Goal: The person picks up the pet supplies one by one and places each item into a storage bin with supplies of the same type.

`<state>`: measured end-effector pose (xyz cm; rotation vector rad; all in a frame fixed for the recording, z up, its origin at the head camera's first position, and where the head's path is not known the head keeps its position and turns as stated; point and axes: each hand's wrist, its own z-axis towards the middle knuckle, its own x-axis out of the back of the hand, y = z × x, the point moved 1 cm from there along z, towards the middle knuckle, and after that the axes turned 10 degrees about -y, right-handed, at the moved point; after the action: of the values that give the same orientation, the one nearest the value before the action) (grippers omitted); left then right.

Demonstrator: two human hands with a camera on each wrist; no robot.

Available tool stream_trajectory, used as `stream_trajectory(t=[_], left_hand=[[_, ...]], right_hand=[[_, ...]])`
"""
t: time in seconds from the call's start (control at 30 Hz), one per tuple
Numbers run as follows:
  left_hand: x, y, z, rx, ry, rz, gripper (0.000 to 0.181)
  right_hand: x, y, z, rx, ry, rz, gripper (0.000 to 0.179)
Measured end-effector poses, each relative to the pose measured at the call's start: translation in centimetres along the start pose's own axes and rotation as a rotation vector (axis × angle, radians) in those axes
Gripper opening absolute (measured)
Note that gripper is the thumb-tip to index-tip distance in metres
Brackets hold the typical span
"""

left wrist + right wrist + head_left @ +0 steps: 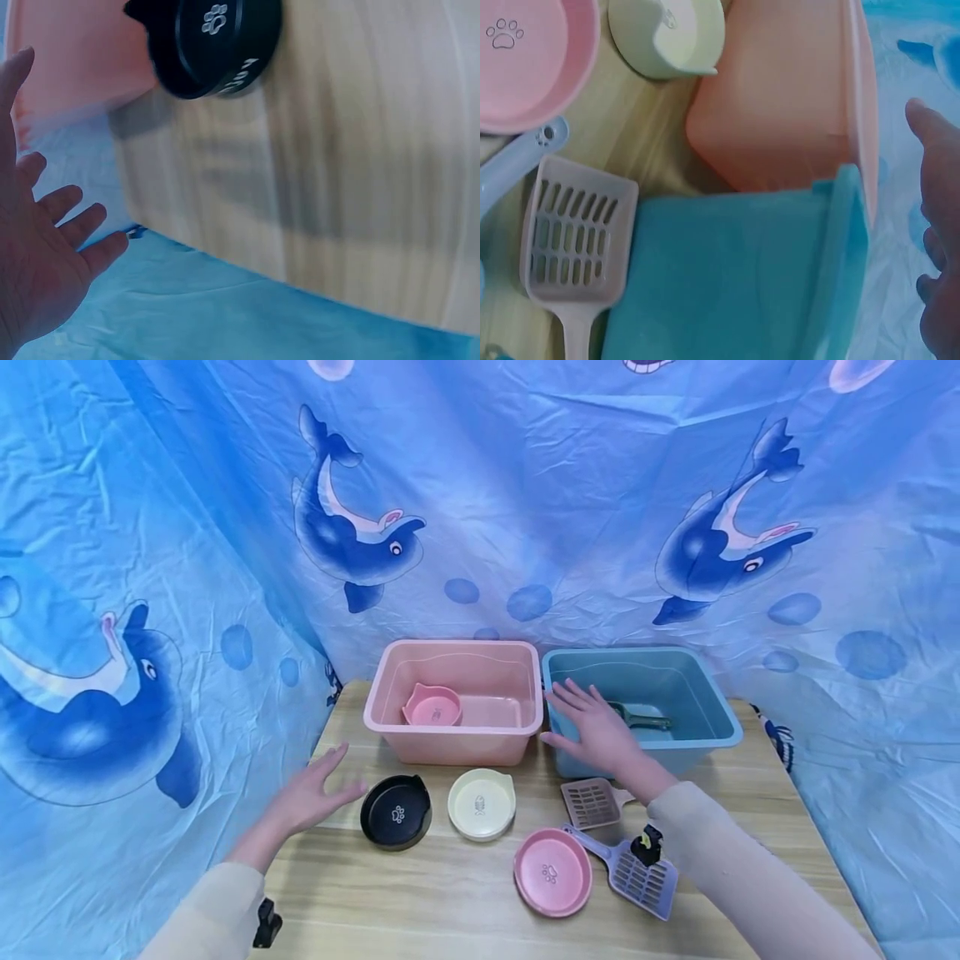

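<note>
My left hand (311,793) hangs with spread fingers over the left side of the table, just left of a black pet bowl (396,812) with a paw print. Nothing is in its grasp. My right hand (596,731), fingers extended and holding nothing, hovers over the front left rim of a blue-green plastic bin (720,718). Inside that bin lies a dark green scoop (648,721), partly hidden by the hand. To its left, a pink bin (450,747) contains a pink cat-eared bowl (433,706). The left wrist view shows the black bowl (217,45) beyond the fingertips.
Between the hands stands a cream bowl (482,806) with a fish-bone print. A round pink bowl (552,872) is nearer me. Right of it lie a slotted beige litter scoop (577,232) and a lavender one (641,881). A blue dolphin-print sheet (487,510) hangs behind the wooden table (420,902).
</note>
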<state>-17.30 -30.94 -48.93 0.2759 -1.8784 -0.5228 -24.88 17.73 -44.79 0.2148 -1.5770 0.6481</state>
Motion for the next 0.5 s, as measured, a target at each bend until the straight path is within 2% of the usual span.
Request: stream_trajectory(t=[0.2, 0.33, 0.5], left_hand=[[-2.3, -0.8, -0.3, 0.048, -0.040, -0.097, 0.103], [-3.5, -1.2, -0.6, 0.111, -0.078, -0.158, 0.104], [-4.9, -1.7, -0.7, 0.170, -0.087, -0.199, 0.105]], right_hand=[[-1.7, -1.1, 1.3, 0.051, 0.016, -0.017, 0.077], [-2.9, -1.3, 2.0, 0.070, 0.020, -0.029, 0.073], [-3.8, -1.6, 2.5, 0.103, 0.051, -0.032, 0.067]])
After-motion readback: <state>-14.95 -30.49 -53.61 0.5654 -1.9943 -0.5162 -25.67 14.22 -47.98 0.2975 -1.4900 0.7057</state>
